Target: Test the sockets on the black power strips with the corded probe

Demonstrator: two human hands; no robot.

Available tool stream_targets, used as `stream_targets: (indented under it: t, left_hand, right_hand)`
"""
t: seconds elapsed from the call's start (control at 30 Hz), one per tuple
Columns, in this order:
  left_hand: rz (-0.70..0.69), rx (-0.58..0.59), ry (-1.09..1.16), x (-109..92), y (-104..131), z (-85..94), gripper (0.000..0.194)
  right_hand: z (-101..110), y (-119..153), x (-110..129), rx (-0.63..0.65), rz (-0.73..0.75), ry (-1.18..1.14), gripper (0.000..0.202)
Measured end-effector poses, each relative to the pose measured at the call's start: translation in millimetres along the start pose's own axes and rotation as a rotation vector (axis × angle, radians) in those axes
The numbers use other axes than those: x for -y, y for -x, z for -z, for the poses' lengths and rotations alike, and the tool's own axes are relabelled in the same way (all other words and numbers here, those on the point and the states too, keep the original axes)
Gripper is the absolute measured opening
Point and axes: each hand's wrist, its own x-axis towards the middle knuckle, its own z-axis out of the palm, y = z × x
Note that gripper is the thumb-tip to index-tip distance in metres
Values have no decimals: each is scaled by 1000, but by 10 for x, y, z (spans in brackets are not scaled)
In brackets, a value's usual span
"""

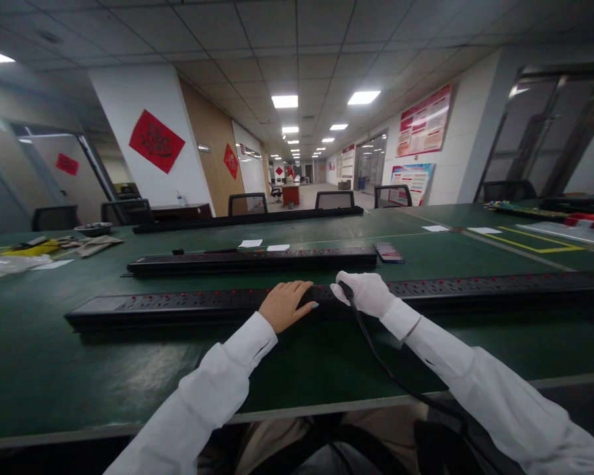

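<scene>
A long black power strip [178, 309] with many sockets and small red parts along its top lies across the green table in front of me. My left hand [286, 306], bare, rests on the strip near its middle with the thumb spread from the fingers. My right hand [365, 293], in a white glove, is closed around the black plug end of a power cord [371, 346] at the strip's top. The cord trails down over the table edge toward my lap. Whether the plug sits in a socket is hidden by the hand.
A second, shorter strip [252, 262] lies behind, with a phone-like item [389, 253] at its right end. Farther back is another long black bar [247, 221]. Paper slips, a bowl [94, 229] and yellow items [32, 247] lie on the green table [129, 376]. Chairs stand beyond.
</scene>
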Motion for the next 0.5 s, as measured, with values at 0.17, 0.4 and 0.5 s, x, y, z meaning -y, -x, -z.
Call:
stream_targets:
  t: [0.17,0.4,0.5]
  left_hand:
    - [59,-8,39,-10,2,16,49]
    - [108,12,57,-17,-2,24,43]
    - [134,6,60,-14,-1,14,44]
  right_hand:
    - [7,0,-2,0,6,-13,36]
    - [16,-1,5,-11,2,-5,34]
    - [17,-1,3,-14,2,-2,34]
